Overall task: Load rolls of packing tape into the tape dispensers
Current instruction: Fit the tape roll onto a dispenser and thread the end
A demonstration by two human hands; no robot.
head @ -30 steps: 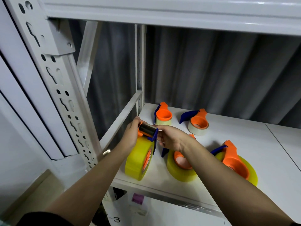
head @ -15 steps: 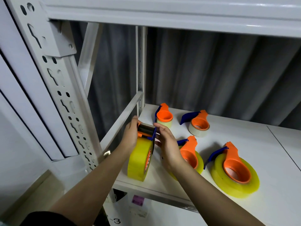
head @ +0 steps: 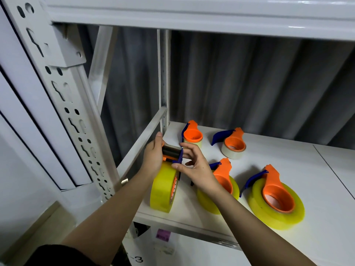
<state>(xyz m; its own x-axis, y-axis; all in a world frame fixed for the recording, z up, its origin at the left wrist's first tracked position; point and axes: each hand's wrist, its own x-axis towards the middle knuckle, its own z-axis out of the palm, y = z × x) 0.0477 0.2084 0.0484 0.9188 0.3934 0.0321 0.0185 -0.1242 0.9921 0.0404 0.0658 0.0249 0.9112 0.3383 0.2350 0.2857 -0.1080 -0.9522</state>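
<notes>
your left hand [head: 153,158] grips the head of an upright dispenser [head: 171,153], which stands on edge near the front left of the shelf [head: 288,150] with a yellow tape roll [head: 163,191] seated on it. your right hand [head: 194,166] has its fingers spread and loosely curved, thumb and forefinger at the blue blade guard; whether they pinch a tape end cannot be told. step in hand, as judged: threading the tape through the head. the next move calls for a steady left hold and a clean pull across the roller. four other loaded dispensers lie flat nearby, the nearest [head: 226,187] just beside your right wrist.
</notes>
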